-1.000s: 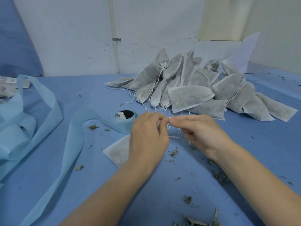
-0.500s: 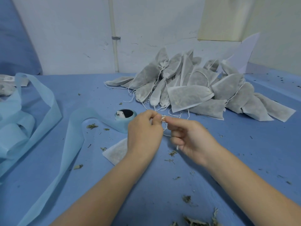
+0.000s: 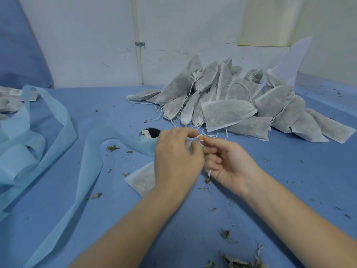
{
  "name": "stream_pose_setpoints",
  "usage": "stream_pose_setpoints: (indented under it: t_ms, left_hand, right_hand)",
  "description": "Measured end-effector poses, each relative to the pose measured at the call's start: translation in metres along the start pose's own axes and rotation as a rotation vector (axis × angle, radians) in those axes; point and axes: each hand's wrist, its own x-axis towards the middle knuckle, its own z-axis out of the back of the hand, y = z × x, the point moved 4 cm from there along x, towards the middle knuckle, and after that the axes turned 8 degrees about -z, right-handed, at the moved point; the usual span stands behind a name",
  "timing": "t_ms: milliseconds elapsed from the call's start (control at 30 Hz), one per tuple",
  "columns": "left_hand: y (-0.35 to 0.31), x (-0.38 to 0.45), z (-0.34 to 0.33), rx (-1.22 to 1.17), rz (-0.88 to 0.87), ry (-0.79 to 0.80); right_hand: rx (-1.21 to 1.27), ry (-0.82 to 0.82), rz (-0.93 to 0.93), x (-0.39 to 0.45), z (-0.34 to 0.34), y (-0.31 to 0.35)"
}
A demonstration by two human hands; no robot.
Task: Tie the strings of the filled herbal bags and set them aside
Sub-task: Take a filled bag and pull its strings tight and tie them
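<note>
The white string (image 3: 200, 136) is pinched between both hands — left hand (image 3: 177, 157) and right hand (image 3: 229, 165) — above the herbal bag (image 3: 144, 177), which lies on the blue table cover (image 3: 193, 219), mostly hidden by the left hand. Behind sit a tape roll (image 3: 149, 133), probably, and the heap of filled bags (image 3: 231, 105); pale blue fabric strips (image 3: 48, 132) curl left, with herb crumbs (image 3: 237, 262) nearest the camera.

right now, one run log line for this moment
step: tying string | left hand: pinching string at bag neck | right hand: pinching string | pile of tied bags: behind hands
</note>
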Motion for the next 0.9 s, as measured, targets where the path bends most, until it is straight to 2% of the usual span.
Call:
stream_pose_setpoints:
  t_ms: [133,267,333,367,500,633,767,900]
  left_hand:
    - [0.001,0.004,0.002,0.012,-0.024,-0.015]
    - [-0.003,0.007,0.006,0.214,-0.193,0.0]
    - [-0.005,0.005,0.007,0.295,-0.297,-0.038]
    - [-0.004,0.006,0.006,0.289,-0.292,-0.021]
    - [0.005,0.012,0.002,0.066,-0.004,0.144]
    - [0.008,0.014,0.001,-0.228,0.279,0.218]
    - [0.004,0.017,0.003,-0.337,0.346,0.237]
    - [0.008,0.02,0.003,-0.296,0.381,0.231]
  right_hand:
    - [-0.05,-0.135,0.106,0.0,0.008,0.005]
    - [-0.413,-0.3,0.331,-0.008,0.008,0.011]
    - [-0.537,-0.325,0.414,-0.012,0.007,0.014]
    - [-0.566,-0.321,0.436,-0.013,0.007,0.016]
    - [-0.557,-0.237,0.473,-0.013,0.007,0.02]
    - [-0.515,-0.153,0.52,-0.011,0.001,0.016]
    - [-0.461,-0.073,0.488,-0.008,-0.011,0.009]
    - [-0.485,-0.139,0.514,-0.01,-0.01,0.009]
